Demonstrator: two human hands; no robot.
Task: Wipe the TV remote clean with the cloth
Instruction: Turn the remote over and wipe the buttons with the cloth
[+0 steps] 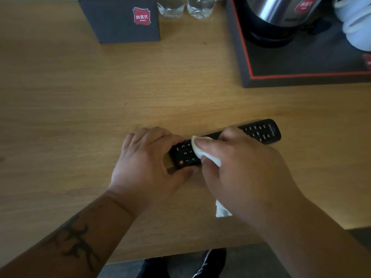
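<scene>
- Right now the TV remote [259, 131] lies flat on the wooden surface [80, 109], slanting from its number-pad end near me up to its far end on the right, button side up.
- My left hand [148, 167] steadies the near end: its fingers [160, 135] curl over the far edge and the thumb pinches the near edge, so the remote should not skate.
- My right hand [241, 165] presses the white cloth [202, 151] onto the middle of the keypad; its fingers are held together on top of the cloth, and a loose tail hangs out below the palm.
- To do this well, I judge short firm strokes along the length work best, with the cloth folded tight under the fingertips to reach between the keys.
- The far end is uncovered and looks not yet wiped.
- Further off stand a dark box [120, 21], two clear bottles [186, 7] and a tray [301, 79] carrying a kettle [275, 15].
</scene>
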